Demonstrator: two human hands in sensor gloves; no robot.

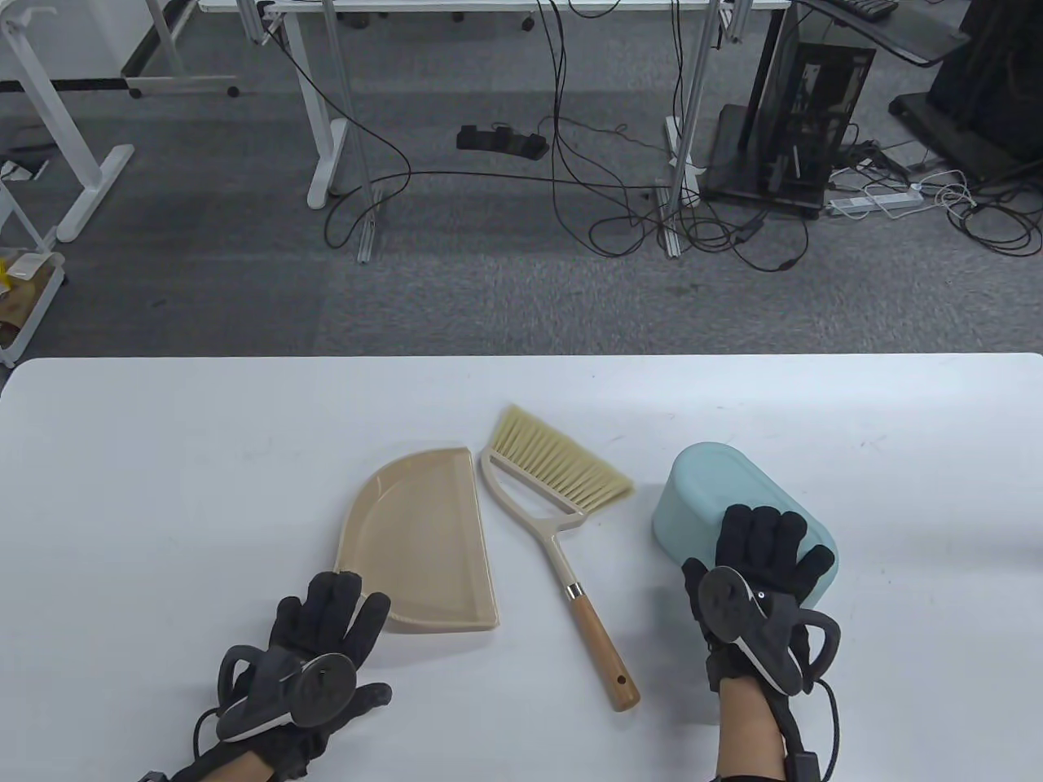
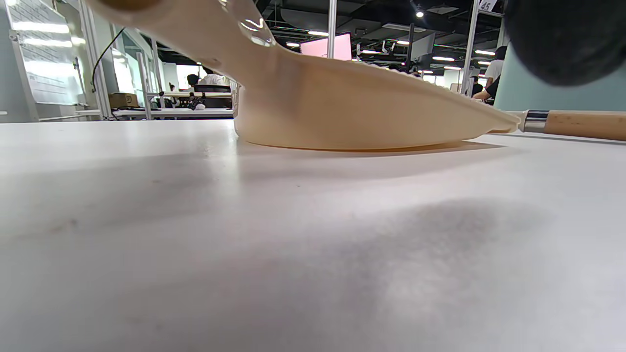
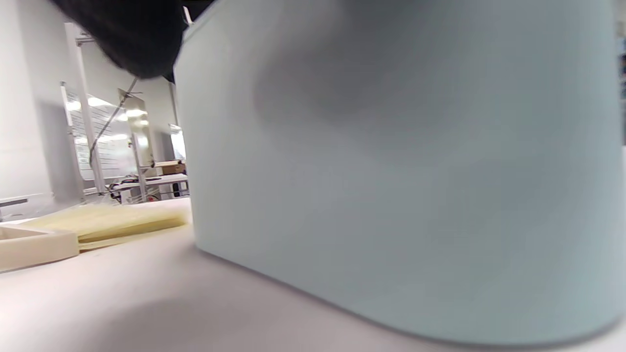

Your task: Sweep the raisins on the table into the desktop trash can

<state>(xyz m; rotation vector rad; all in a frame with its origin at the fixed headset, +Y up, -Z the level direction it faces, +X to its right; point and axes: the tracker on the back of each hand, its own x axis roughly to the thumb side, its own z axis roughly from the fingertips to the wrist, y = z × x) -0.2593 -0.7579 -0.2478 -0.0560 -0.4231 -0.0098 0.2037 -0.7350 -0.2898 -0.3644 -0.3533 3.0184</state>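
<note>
A light blue desktop trash can [image 1: 717, 489] stands on the white table at the right. My right hand [image 1: 737, 547] holds its near end from above, fingers spread over the top and thumb on its left side. The can's wall [image 3: 401, 171] fills the right wrist view. A beige dustpan [image 1: 420, 538] lies flat left of centre. My left hand [image 1: 354, 635] lies open at its near left corner, fingertips [image 1: 326, 586] at the rim. The dustpan [image 2: 352, 107] rests on the table in the left wrist view. A hand brush [image 1: 562, 489] with a wooden handle [image 1: 599, 643] lies between dustpan and can. I see no raisins.
The table's [image 1: 163, 489] far edge runs across the middle of the table view. Beyond it are grey carpet, desk legs and cables. The brush bristles [image 3: 117, 220] lie just left of the can in the right wrist view.
</note>
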